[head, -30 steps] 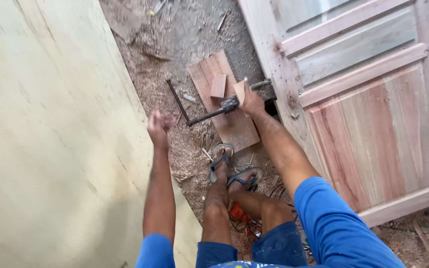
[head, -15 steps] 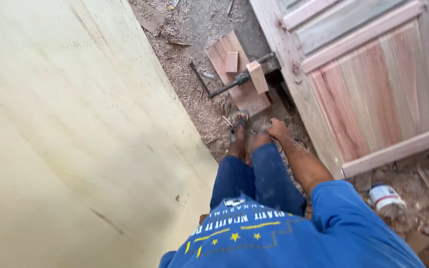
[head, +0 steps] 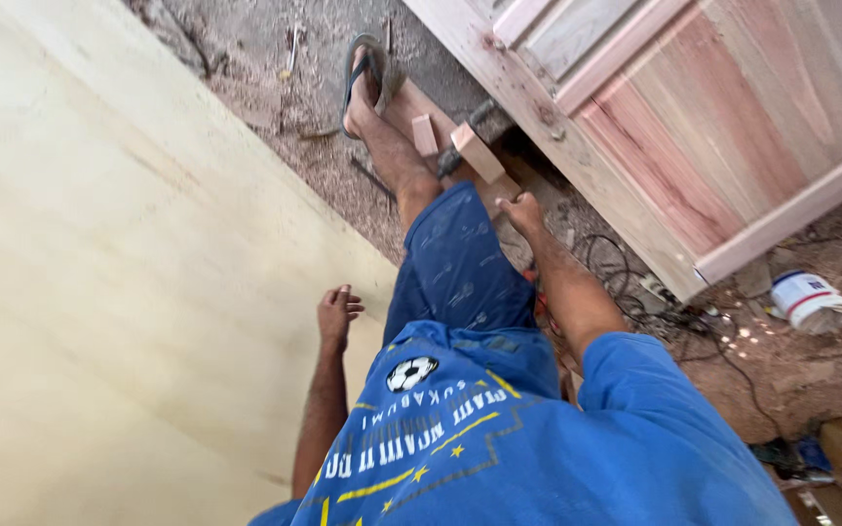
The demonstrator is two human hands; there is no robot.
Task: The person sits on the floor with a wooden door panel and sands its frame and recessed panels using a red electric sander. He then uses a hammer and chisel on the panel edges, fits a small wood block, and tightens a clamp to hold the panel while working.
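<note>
1. Work items: small wood block (head: 477, 152) and a second, smaller block (head: 424, 134) lie on a flat board (head: 411, 102) on the dirt floor (head: 246, 58), w/ a dark metal tool (head: 462, 136) across them, hard against the lower edge of the wooden door (head: 694, 127).
2. R hand (head: 521, 210): low, just past the knee, fingers curled; sits just beside the near end of the block. Contact w/ block or board: cannot tell, blurred. Not clearly gripping anything.
3. L hand (head: 339, 314): hangs free, fingers loosely bent, holds nothing; close over the edge of the big pale sheet (head: 99, 292), apart from it as far as seen.
4. Foot in sandal (head: 363, 68) planted fwd on the board's far end, leg stretched out.
5. Step in hand (judgement): reach down to the blocks/tool at the door foot; person mid-stride, leaning fwd.
6. Next move calls for (judgement): R hand lower, sure grip on one piece; weight steady on fwd foot.
7. Edges/room: narrow lane of dirt betw. sheet edge (L) and door (R). Black cable (head: 635, 292) loops on the ground by the door corner, near R arm; trip risk. White can (head: 809, 300) further R, well apart. More room ahead past the sandal.
</note>
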